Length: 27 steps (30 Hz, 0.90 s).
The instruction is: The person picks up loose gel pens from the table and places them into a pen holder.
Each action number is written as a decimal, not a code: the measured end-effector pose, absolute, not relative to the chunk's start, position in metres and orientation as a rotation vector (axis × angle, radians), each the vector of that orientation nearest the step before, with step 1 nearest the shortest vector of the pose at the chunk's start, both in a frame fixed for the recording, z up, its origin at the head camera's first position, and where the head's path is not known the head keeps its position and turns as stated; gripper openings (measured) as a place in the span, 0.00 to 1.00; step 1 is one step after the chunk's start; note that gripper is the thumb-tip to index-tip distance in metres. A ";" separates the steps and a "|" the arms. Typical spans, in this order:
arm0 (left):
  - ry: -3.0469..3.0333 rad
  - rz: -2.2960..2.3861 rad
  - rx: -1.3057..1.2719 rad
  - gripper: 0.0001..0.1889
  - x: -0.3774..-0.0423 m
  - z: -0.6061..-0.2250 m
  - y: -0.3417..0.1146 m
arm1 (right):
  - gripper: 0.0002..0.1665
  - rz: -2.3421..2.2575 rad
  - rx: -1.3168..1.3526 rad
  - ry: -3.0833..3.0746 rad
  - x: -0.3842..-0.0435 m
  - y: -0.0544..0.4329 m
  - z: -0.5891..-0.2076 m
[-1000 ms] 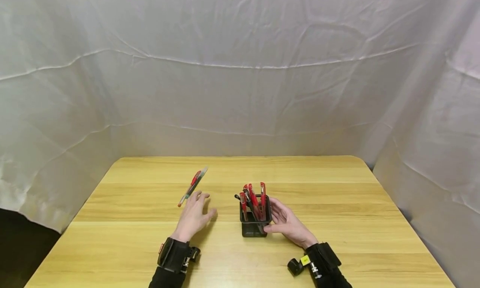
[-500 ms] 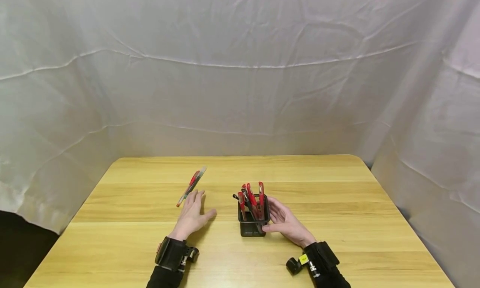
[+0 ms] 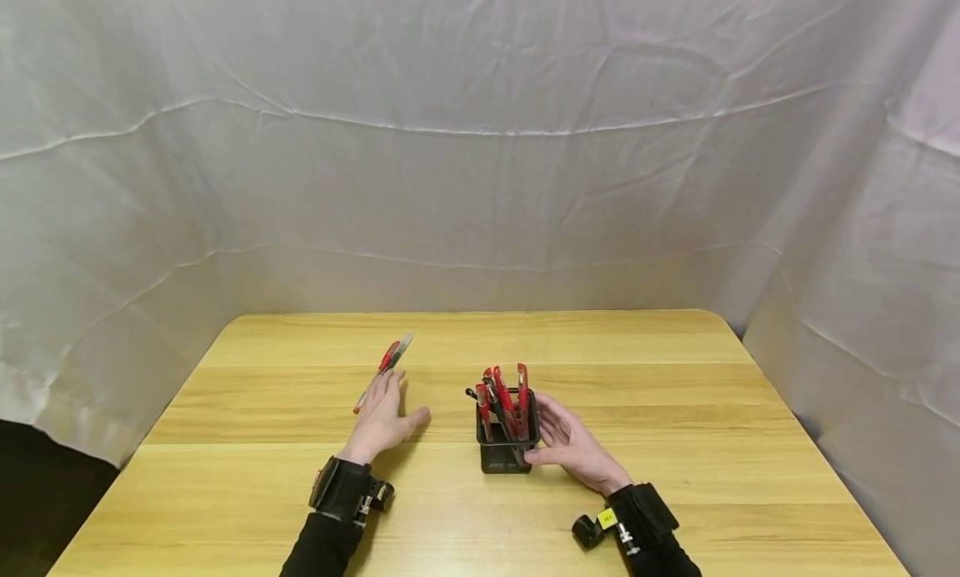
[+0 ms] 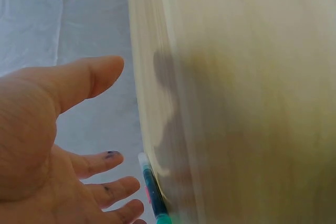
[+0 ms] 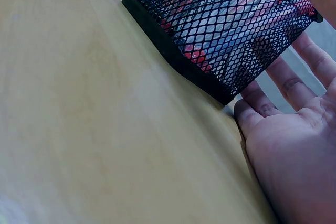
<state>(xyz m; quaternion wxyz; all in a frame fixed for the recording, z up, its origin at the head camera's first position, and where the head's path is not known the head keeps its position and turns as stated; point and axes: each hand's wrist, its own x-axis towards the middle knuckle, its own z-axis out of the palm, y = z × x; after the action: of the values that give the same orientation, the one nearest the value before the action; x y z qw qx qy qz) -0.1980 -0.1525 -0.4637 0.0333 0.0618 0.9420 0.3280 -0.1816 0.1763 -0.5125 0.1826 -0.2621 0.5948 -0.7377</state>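
My left hand [image 3: 380,423] reaches over the table with fingers extended and thumb spread, holding nothing. Its fingertips overlap two pens in the head view: a red-capped pen [image 3: 388,358] and a dark green one with a clear cap [image 3: 402,348]. The left wrist view shows the green pen [image 4: 153,190] beyond the fingertips. My right hand [image 3: 576,449] grips a black mesh pen holder [image 3: 506,459] at its right side, thumb in front and fingers behind. Several red pens [image 3: 522,389] and a black pen [image 3: 495,400] stand in it, tilted various ways.
The wooden table [image 3: 675,410] has rounded far corners. Pale cloth [image 3: 480,193] hangs behind it and along both sides. Each wrist wears a black strap with a small camera [image 3: 587,533].
My left hand has moved slightly forward, so its fingers now cover more of the pens' near part. The right hand and the pen holder stay where they were.
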 end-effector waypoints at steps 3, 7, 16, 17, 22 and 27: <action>2.886 1.000 0.182 0.43 -0.200 -0.464 -0.153 | 0.55 -2.083 -0.736 1.679 -0.181 0.176 -0.511; 2.864 0.995 0.169 0.42 -0.202 -0.462 -0.153 | 0.54 -2.087 -0.751 1.679 -0.181 0.176 -0.511; 2.843 0.969 0.156 0.41 -0.205 -0.457 -0.152 | 0.56 -2.090 -0.720 1.686 -0.179 0.176 -0.509; 2.847 0.962 0.157 0.40 -0.206 -0.457 -0.152 | 0.56 -2.092 -0.721 1.687 -0.179 0.176 -0.509; 2.863 0.916 0.152 0.38 -0.210 -0.457 -0.153 | 0.55 -2.092 -0.725 1.688 -0.179 0.176 -0.509; 2.848 0.913 0.144 0.37 -0.209 -0.458 -0.152 | 0.55 -2.086 -0.732 1.689 -0.179 0.176 -0.511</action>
<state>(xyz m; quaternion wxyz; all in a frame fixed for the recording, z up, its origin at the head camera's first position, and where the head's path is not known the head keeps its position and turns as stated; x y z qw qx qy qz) -0.2087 -0.1516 -0.4584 0.0734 0.0478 0.9486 0.3040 -0.1793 0.1759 -0.5108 0.1790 -0.2589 0.5973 -0.7377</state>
